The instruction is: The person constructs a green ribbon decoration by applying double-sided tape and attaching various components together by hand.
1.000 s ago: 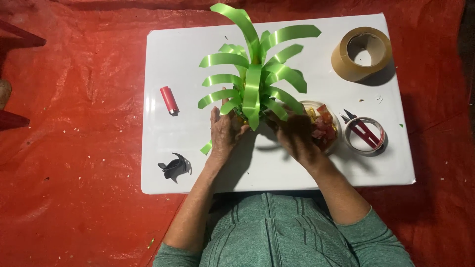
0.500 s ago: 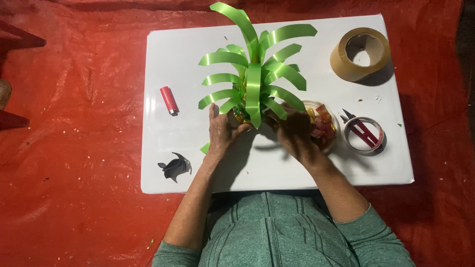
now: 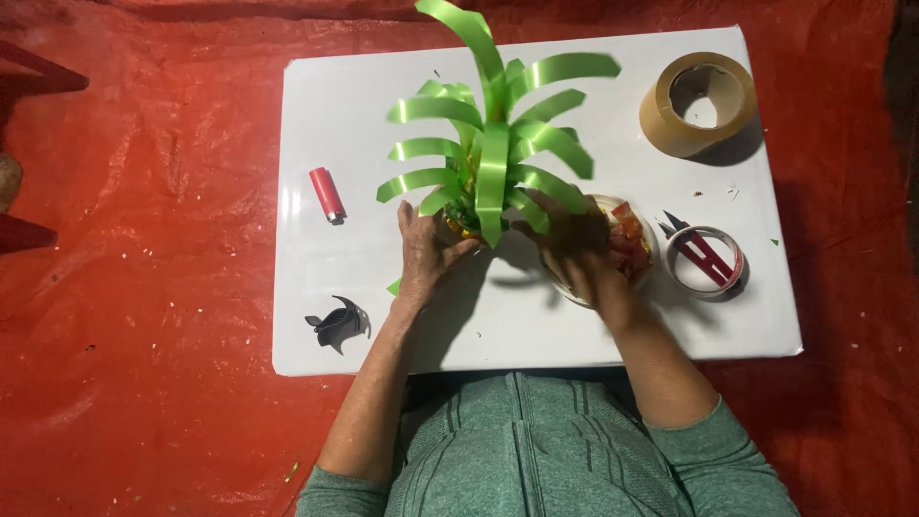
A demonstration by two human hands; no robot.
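Observation:
A craft plant with curled green ribbon leaves (image 3: 493,144) stands on a white board (image 3: 364,115). My left hand (image 3: 426,251) holds its base from the left, fingers wrapped around the lower part. From the right, my right hand (image 3: 574,251) presses against the base beneath the lower leaves. The base itself is mostly hidden by leaves and fingers. Just right of my right hand sits a clear bowl of small red and yellow pieces (image 3: 632,239).
A red lighter (image 3: 326,194) lies left of the plant, and a small black plastic piece (image 3: 337,324) lies near the board's front left. A brown tape roll (image 3: 697,103) sits at the back right. Red snips rest across a smaller tape ring (image 3: 706,258). Red sheeting (image 3: 134,287) surrounds the board.
Both hands stay at the plant's base with only slight finger shifts. The plant and the other objects have not moved.

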